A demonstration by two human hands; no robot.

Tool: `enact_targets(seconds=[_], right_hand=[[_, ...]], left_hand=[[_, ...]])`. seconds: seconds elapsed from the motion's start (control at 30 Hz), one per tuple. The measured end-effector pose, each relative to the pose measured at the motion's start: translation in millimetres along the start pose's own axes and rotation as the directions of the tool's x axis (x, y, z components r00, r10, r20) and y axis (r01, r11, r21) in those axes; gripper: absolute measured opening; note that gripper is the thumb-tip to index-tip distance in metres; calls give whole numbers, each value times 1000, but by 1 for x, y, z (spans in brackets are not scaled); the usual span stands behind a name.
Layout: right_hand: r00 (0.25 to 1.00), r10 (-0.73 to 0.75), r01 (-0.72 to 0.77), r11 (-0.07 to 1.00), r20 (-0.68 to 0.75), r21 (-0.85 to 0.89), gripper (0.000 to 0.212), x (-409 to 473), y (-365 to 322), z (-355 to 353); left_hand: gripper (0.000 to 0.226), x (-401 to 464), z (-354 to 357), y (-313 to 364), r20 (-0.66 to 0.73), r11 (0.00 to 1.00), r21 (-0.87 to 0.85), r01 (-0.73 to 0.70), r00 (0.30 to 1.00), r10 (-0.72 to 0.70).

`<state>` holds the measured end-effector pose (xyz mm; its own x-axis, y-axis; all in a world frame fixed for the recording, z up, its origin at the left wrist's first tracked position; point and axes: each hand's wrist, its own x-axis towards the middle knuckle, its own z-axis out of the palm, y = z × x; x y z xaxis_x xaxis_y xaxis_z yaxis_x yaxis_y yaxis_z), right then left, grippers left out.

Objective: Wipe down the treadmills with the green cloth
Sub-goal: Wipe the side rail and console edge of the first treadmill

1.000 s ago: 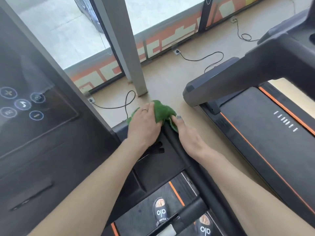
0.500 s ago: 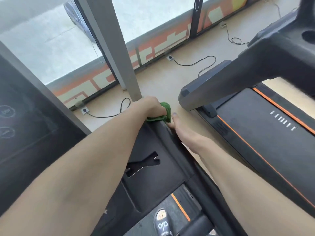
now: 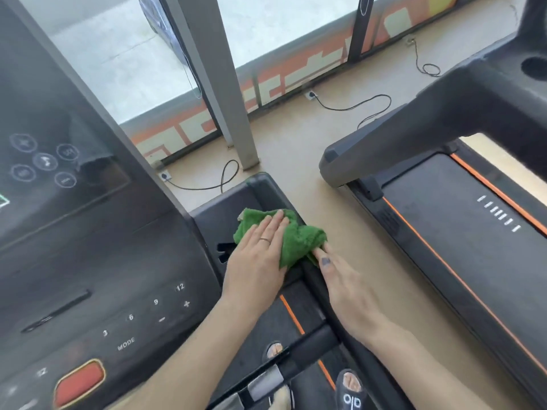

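Left hand (image 3: 257,255) flat on green cloth (image 3: 299,238) (bunched).

- Single head view, worn by the person, looking forward and steeply down.
- Near: both forearms and the treadmill (image 3: 242,202) console at left.
- Far: floor (image 3: 296,143) and windows (image 3: 281,25).
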<state>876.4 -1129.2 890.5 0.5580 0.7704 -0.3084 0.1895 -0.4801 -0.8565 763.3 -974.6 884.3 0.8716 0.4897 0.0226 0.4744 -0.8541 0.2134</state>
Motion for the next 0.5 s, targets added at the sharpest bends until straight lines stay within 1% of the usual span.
enact_targets(seconds=[0.03, 0.13, 0.17, 0.23, 0.3, 0.33, 0.37, 0.4, 0.43, 0.47, 0.5], right_hand=[[999, -19, 20, 999, 27, -32, 61, 16, -7, 2], [992, -103, 106, 994, 78, -34, 69, 70, -32, 11], [991, -111, 115, 993, 80, -39, 66, 82, -38, 13], [990, -120, 126, 988, 72, -93, 53, 80, -41, 17], [983, -158, 173, 965, 90, -195, 50, 49, -36, 18], [975, -197, 216, 941, 99, -259, 54, 28, -30, 18], [964, -242, 264, 913, 108, -312, 58, 6, -24, 18], [953, -279, 303, 894, 117, -330, 60, -14, -19, 18], [945, -300, 326, 893, 128, -310, 59, -29, -15, 18], [948, -296, 317, 919, 119, -237, 57, -39, -15, 17], [965, -250, 258, 959, 84, -114, 56, -46, -18, 18]], left_hand=[[72, 9, -4, -8, -22, 998, 33, 55, 998, -54], [69, 40, -23, -29, 32, 974, 47, 221, 974, -223], [68, 46, -27, -31, 48, 968, 35, 250, 967, -251], [68, 41, -30, -23, 50, 956, -35, 293, 955, -291], [69, 10, -21, -8, 13, 961, -76, 266, 964, -265], [71, -12, -18, 1, -3, 971, -78, 226, 974, -227], [74, -35, -17, 9, 13, 977, -81, 197, 980, -197], [75, -53, -16, 12, 10, 980, -96, 174, 985, -174], [75, -67, -15, 14, -24, 981, -112, 161, 986, -165], [71, -78, -14, 16, -45, 973, -153, 171, 983, -180], [64, -86, -14, 19, -48, 951, -220, 216, 972, -231]])
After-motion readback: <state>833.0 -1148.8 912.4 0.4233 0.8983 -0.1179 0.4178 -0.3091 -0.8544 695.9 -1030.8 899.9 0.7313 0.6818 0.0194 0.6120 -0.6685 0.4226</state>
